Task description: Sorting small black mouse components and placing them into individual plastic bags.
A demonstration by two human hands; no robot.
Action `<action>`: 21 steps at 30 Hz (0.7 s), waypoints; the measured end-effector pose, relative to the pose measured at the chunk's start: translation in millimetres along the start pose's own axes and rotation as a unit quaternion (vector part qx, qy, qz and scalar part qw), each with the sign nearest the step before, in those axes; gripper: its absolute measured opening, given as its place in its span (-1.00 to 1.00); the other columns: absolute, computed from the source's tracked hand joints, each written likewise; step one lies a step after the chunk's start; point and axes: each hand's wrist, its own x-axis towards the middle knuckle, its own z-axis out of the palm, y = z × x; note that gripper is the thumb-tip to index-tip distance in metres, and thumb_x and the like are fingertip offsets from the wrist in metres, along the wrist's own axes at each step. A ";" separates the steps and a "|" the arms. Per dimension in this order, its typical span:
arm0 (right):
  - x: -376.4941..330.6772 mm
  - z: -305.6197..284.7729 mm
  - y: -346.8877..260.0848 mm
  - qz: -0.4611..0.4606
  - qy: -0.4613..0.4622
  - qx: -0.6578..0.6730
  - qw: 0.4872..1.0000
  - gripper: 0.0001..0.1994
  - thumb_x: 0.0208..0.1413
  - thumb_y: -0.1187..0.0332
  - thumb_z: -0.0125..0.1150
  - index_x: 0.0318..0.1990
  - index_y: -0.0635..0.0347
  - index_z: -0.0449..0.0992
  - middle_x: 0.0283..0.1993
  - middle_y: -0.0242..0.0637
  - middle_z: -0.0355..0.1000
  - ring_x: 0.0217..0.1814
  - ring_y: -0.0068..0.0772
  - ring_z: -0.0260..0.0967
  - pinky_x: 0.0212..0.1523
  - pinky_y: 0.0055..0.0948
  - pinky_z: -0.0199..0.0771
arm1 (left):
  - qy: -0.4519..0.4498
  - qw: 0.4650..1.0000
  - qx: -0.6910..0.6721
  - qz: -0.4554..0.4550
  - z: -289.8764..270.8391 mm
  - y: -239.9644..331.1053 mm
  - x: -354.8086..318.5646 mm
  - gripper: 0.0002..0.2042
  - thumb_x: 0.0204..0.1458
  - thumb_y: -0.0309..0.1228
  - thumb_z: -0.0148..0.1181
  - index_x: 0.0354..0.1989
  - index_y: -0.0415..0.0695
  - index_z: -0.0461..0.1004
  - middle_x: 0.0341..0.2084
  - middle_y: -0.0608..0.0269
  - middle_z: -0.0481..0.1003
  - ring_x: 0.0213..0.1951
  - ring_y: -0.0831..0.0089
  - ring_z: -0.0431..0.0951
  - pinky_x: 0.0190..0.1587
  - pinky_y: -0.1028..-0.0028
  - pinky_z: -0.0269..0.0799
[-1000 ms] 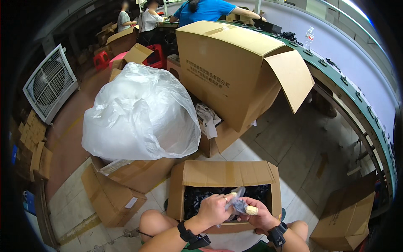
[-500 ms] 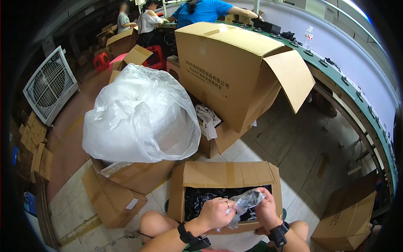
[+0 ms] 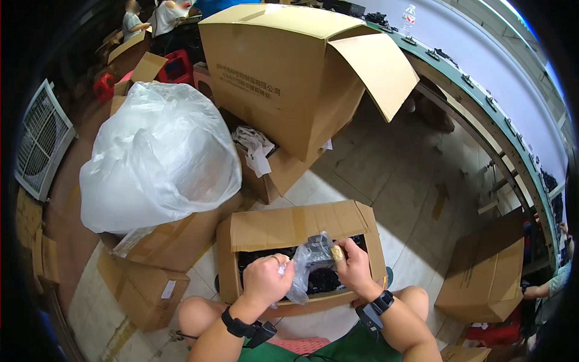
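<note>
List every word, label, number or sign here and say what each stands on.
Large carton: dark printed lines, not transcribed.
Carton at right: print, too blurred to read.
Low left carton: white label, too small to read.
Bottle: red-marked label, too small.
Floor: yellowish arrow.

The left hand [image 3: 265,279] and right hand [image 3: 354,265] hold a clear plastic bag [image 3: 315,254] between them, 1 at each side. Under the fingers [image 3: 348,245], an open carton [image 3: 289,224] contains black parts [image 3: 324,280]. Beyond the fingers, leftward, bulges a white plastic bag [image 3: 157,160]; a green bench [image 3: 449,68] curves far right.
</note>
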 end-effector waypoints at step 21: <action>-3.8 37.3 10.6 -0.049 -0.151 -0.211 0.964 -0.72 0.04 0.45 0.15 -0.06 0.13 0.36 -0.47 0.01 0.49 -0.40 0.13 0.50 -0.43 -0.02 0.49 | -0.004 1.000 0.007 -0.007 -7.3 -0.2 4.5 -0.83 -0.01 -0.29 0.25 -0.45 -0.15 0.59 -0.54 0.04 0.58 -0.44 0.05 0.60 -0.39 0.18 0.51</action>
